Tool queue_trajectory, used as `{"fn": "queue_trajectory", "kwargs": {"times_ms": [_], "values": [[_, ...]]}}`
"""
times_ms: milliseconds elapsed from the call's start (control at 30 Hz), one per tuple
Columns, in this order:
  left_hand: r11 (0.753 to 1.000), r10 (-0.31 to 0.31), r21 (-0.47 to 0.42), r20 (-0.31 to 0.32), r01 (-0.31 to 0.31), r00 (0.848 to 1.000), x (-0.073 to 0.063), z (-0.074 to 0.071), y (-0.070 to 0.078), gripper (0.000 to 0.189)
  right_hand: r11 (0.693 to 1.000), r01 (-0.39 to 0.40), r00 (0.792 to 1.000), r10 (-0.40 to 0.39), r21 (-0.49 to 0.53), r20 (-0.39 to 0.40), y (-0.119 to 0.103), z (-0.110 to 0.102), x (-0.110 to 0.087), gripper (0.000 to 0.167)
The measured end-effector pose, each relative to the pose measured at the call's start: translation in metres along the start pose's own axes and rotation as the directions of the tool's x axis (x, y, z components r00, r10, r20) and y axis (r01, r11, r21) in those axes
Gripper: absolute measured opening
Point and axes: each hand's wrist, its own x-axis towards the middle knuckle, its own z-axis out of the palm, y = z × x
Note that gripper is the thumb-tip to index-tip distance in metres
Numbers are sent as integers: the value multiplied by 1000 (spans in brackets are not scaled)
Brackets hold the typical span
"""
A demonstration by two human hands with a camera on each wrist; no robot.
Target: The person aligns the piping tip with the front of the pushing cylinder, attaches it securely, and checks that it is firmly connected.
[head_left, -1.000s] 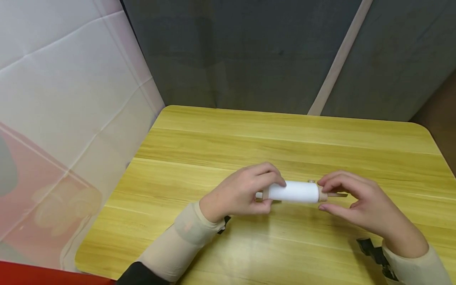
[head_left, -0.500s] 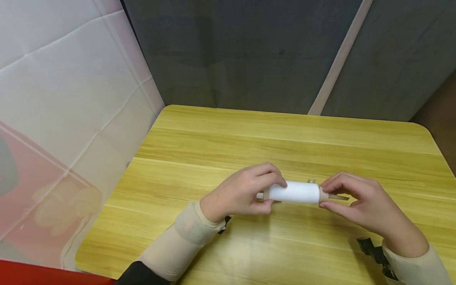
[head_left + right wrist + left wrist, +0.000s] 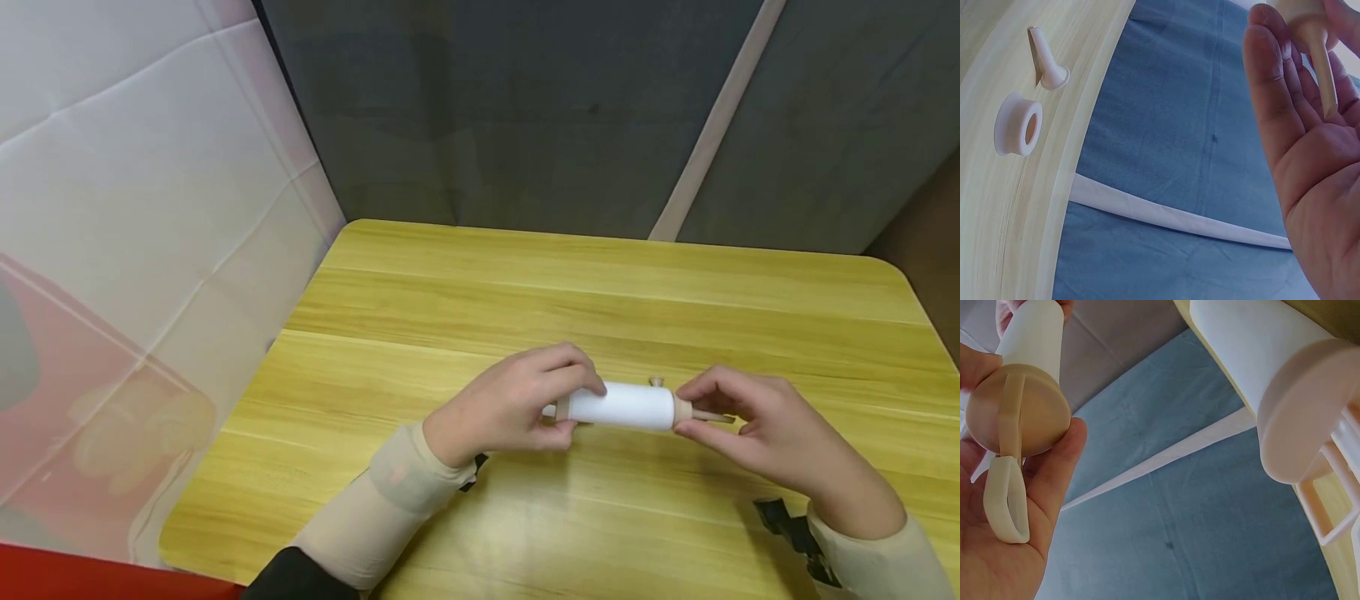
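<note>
A white tube with beige ends, like an icing syringe (image 3: 630,406), lies level between the two hands. My left hand (image 3: 517,404) grips its left end, fingertips over the barrel and thumb below. Behind that end, in the left wrist view, a beige rod ends in a pale loop handle (image 3: 1005,500). My right hand (image 3: 772,429) pinches the beige front cap (image 3: 682,410), from which a slim nozzle (image 3: 1324,72) sticks out toward the palm. The left wrist view also holds a second white tube with a beige cap (image 3: 1297,412), very near the camera.
A pale ring (image 3: 1019,125) and a small flared nozzle (image 3: 1047,62) lie on the wooden table (image 3: 465,292). In the head view a small piece (image 3: 656,382) shows just behind the barrel. A grey curtain (image 3: 487,108) hangs behind the table.
The right thumb has come up to the beige front cap and the right fingers have shifted slightly right onto it. The left hand keeps its hold on the tube.
</note>
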Motion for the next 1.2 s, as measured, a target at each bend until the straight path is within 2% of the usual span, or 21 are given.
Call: {"fn": "queue_trajectory", "kwargs": {"times_ms": [233,400,500,600,633,700,833,1000,1200], "values": [[1000,19,11,-10,-19,1000,1,0,-1,34,997,-72,997,71,38,39,-1,0,-2,42],[999,26,31,-10,-26,1000,1,1,0,34,989,-141,989,138,50,62,-3,-1,-1,37],[999,23,29,-14,-23,1000,0,1,0,34,989,-148,988,147,29,48,-3,1,-1,40],[1000,17,21,-19,-17,1000,0,1,0,33,995,-97,995,97,6,4,0,3,0,53],[1000,15,16,-20,-15,1000,0,2,-1,33,998,-62,998,62,2,-14,2,3,0,59],[1000,10,8,-23,-10,1000,1,1,-1,33,1000,13,999,-13,7,-48,5,4,0,61],[1000,0,2,-24,0,1000,1,1,-1,33,990,138,984,-136,14,-117,8,7,1,36],[1000,-2,-3,-24,2,1000,1,1,-2,34,987,160,976,-158,2,-151,5,7,3,40],[1000,-8,-4,-18,8,1000,0,0,-1,34,989,145,982,-143,7,-126,6,6,2,33]]}}
